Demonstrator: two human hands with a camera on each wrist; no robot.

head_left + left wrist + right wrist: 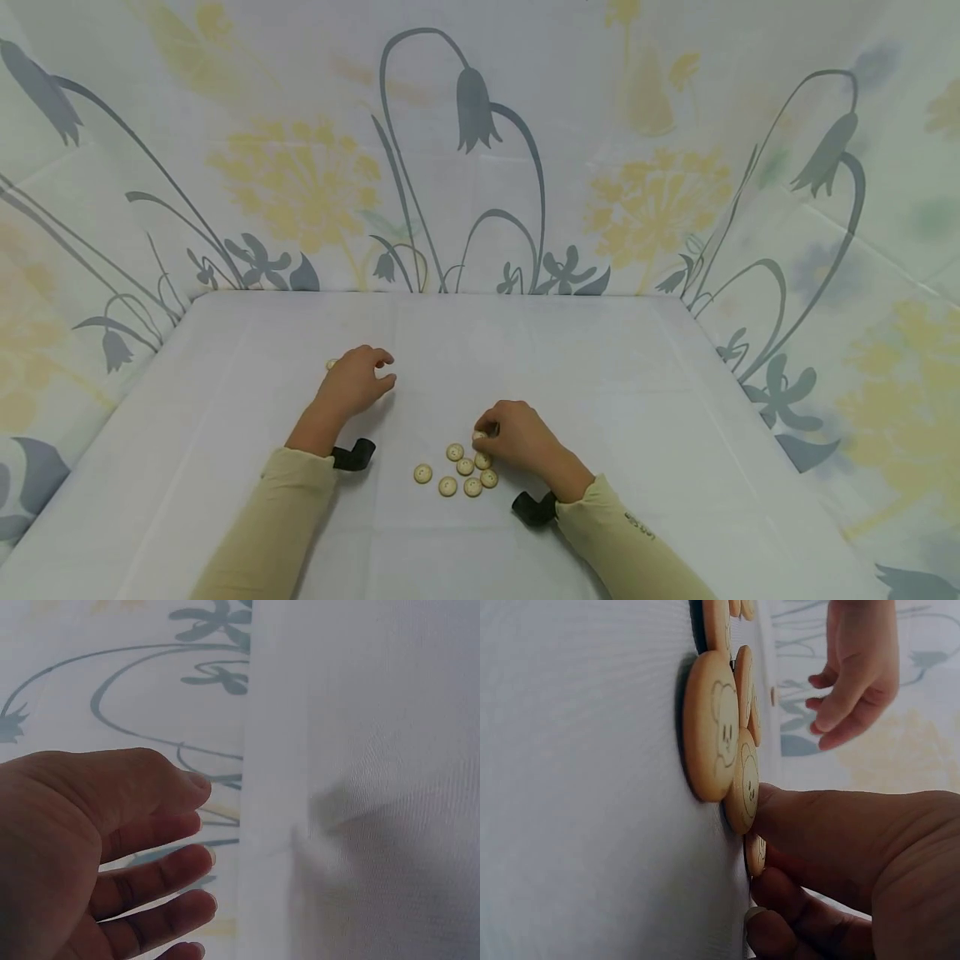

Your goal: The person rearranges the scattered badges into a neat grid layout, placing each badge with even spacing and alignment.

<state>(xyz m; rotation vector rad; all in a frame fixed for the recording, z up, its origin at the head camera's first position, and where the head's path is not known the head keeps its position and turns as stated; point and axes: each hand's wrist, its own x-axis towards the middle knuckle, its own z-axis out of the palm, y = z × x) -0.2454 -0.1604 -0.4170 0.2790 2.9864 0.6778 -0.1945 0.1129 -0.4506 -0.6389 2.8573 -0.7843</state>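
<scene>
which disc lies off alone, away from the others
The disc by the left hand, partly hidden behind it; the other discs are all grouped at or near the right hand.

Kind of room unclear; flower-print hangings (300,183) on three sides, white table (600,358) between

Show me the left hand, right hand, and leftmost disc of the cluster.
Left hand (352,385), head view: back of hand.
Right hand (525,435), head view: back of hand.
Leftmost disc of the cluster (423,473), head view: upper face.
</scene>
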